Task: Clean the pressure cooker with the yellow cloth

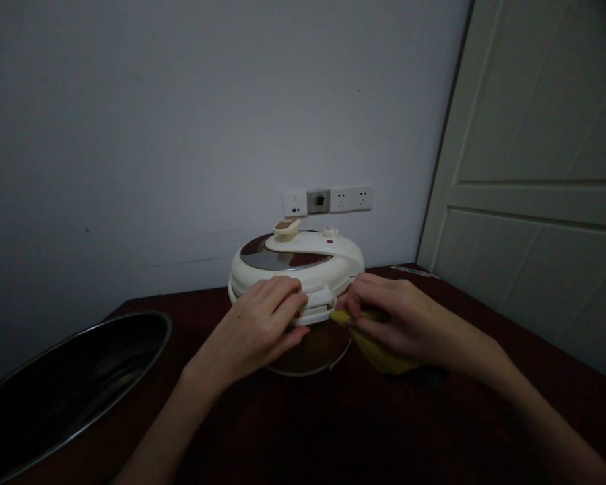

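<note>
A white electric pressure cooker with a lid handle on top stands on the dark red table. My left hand grips the white side handle at its near side, thumb below and fingers above. In my right hand is a bunched yellow cloth, its upper edge pressed against the right end of that handle. The lower part of the cloth hangs down beside the cooker's body. My fingers cover part of the handle and rim.
At the lower left is a large dark pot with a shiny metal rim. Wall sockets and a grey switch plate sit behind the cooker. A pale panelled door rises beyond the right edge of the dark red table.
</note>
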A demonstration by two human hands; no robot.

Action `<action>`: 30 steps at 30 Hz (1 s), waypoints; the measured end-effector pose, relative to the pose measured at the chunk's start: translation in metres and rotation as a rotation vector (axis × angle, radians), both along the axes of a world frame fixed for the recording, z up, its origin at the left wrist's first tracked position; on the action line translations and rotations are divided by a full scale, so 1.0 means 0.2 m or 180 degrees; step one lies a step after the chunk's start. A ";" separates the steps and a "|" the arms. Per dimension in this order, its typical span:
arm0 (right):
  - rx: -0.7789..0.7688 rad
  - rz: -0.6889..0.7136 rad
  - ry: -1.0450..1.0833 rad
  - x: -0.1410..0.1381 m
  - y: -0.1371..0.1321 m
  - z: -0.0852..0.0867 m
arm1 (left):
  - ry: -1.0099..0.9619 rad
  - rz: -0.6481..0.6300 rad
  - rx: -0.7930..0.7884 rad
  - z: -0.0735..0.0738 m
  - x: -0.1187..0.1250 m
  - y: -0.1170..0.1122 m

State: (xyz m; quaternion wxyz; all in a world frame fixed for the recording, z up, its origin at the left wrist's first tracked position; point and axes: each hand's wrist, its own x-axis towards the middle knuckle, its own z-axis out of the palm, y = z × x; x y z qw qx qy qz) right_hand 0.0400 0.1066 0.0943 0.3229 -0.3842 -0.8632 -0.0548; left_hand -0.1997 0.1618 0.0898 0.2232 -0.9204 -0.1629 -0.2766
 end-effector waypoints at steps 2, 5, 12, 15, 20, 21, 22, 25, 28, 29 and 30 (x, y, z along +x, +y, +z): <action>0.0350 -0.0045 0.0080 -0.04 -0.03 0.00 | 0.0082 0.0263 0.0026 0.02 -0.02 0.00; 0.0916 -0.0168 -0.0026 -0.16 -0.03 -0.06 | 0.0266 0.0649 -0.0084 0.03 -0.05 0.02; 0.1482 -0.0363 -0.0369 -0.27 -0.01 -0.18 | 0.0415 0.0739 -0.0258 0.00 -0.05 0.05; 0.1291 -0.0378 -0.0168 -0.21 -0.01 -0.17 | 0.0375 0.0811 -0.0207 0.00 -0.05 0.04; 0.1191 -0.0346 -0.0056 -0.31 -0.02 -0.21 | 0.0372 0.0856 -0.0199 0.00 -0.04 0.03; 0.1196 -0.0277 -0.0031 -0.33 -0.02 -0.23 | 0.0360 0.0862 -0.0202 0.00 -0.05 0.02; 0.1199 -0.0219 0.0014 -0.35 -0.02 -0.24 | 0.0344 0.0871 -0.0200 0.00 -0.05 0.02; 0.1218 -0.0279 0.0242 -0.29 -0.01 -0.28 | 0.0358 0.0834 -0.0201 0.00 -0.04 0.02; 0.1254 -0.0598 0.0380 -0.17 -0.01 -0.31 | 0.0437 0.0677 -0.0255 0.00 -0.04 0.02; 0.1276 -0.0680 0.0385 -0.15 -0.01 -0.31 | 0.0448 0.0640 -0.0278 -0.01 -0.04 0.02; 0.1305 -0.0725 0.0371 -0.13 -0.02 -0.31 | 0.0441 0.0623 -0.0292 -0.01 -0.03 0.03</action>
